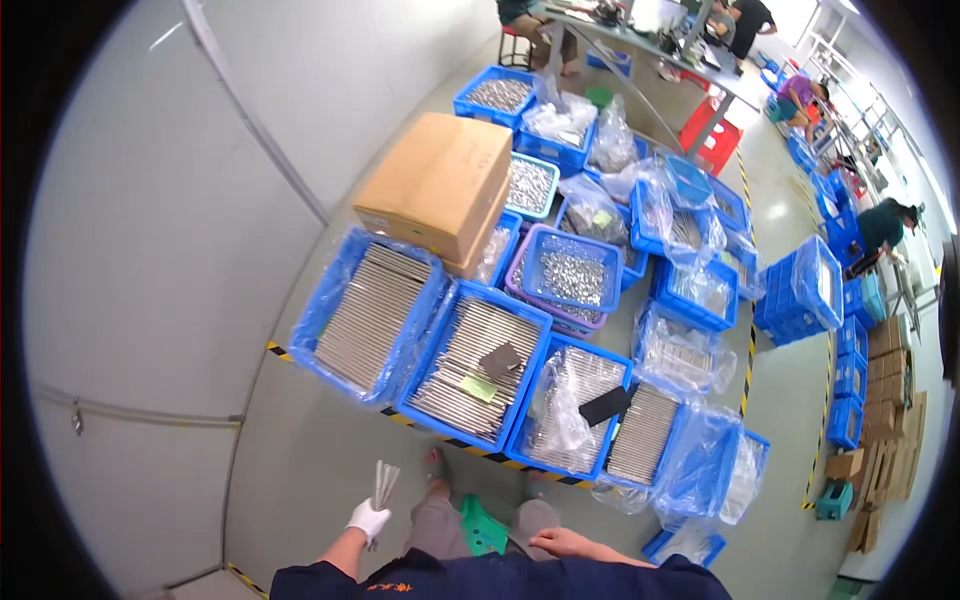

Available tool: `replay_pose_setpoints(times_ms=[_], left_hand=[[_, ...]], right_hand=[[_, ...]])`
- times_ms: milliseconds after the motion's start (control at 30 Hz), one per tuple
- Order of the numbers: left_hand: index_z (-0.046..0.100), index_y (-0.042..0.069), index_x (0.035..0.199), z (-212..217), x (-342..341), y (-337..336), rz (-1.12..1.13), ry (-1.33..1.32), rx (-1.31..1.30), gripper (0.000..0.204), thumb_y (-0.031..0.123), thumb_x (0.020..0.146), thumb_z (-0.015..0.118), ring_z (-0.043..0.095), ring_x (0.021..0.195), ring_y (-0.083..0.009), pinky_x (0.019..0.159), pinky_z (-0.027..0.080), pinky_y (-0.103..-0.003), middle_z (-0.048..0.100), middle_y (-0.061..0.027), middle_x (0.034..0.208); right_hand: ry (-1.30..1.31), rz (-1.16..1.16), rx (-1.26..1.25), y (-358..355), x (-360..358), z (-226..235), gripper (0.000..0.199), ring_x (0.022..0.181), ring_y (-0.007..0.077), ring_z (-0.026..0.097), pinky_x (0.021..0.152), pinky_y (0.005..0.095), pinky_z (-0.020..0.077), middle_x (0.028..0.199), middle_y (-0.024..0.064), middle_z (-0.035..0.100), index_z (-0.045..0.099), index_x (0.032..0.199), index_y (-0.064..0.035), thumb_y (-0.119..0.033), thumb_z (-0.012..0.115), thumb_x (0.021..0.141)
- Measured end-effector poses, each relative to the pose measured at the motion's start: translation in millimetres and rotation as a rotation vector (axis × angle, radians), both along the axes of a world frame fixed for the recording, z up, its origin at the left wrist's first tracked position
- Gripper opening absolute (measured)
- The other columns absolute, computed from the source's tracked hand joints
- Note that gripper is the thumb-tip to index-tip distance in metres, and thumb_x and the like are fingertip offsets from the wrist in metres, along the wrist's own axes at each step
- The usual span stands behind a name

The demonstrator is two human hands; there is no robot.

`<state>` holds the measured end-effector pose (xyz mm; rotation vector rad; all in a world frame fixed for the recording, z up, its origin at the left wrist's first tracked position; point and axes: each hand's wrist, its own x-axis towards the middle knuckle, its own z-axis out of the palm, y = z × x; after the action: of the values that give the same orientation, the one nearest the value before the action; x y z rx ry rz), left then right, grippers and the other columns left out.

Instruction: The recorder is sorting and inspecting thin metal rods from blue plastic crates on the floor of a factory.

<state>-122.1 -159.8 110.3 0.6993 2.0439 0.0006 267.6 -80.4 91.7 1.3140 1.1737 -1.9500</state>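
Observation:
My left hand [369, 519], in a white glove, is closed around a small bundle of thin silvery metal rods [385, 483] that stick up from the fist. My right hand [560, 542] is bare and held over my right thigh, its fingers curled. Whatever it may hold is hidden. Between my legs shows part of a green plastic stool [484, 525]. Ahead of me stands a blue crate [403, 407] of metal rods, with a green slip [478, 389] and a dark brown piece [500, 360] lying on them.
Left of that crate stands a plastic-lined crate of rods [372, 315]; behind it are stacked cardboard boxes [435, 180]. To the right, a crate holds rods under clear plastic [562, 415] and a black piece [605, 405]. Blue bins [800, 290] stand farther right. People work at benches [660, 45] beyond.

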Motion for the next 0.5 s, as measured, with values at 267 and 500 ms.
replay_pose_setpoints(times_ms=[267, 500], left_hand=[[0.055, -0.001, 0.078, 92, 10, -128, 0.463, 0.268, 0.037, 0.026, 0.018, 0.061, 0.053, 0.057, 0.059, -0.025, 0.055, 0.045, -0.034, 0.057, -0.0136, 0.064], [0.058, 0.0, 0.077, -81, 22, -272, 0.841, 0.043, 0.192, 0.028, 0.023, 0.063, 0.064, 0.057, 0.062, -0.0167, 0.055, 0.044, -0.031, 0.058, -0.0098, 0.067]], right_hand=[[0.773, 0.241, 0.297, 72, -32, 154, 0.033, 0.092, 0.0154, 0.052, 0.08, 0.0259, 0.0391, 0.1, 0.0069, 0.057, 0.049, 0.111, -0.0063, -0.028, 0.046, 0.086], [0.89, 0.233, -0.038, 101, -53, 229, 0.032, 0.095, 0.0094, 0.046, 0.081, 0.0225, 0.0365, 0.106, 0.0032, 0.052, 0.047, 0.115, -0.0049, -0.02, 0.048, 0.086]])
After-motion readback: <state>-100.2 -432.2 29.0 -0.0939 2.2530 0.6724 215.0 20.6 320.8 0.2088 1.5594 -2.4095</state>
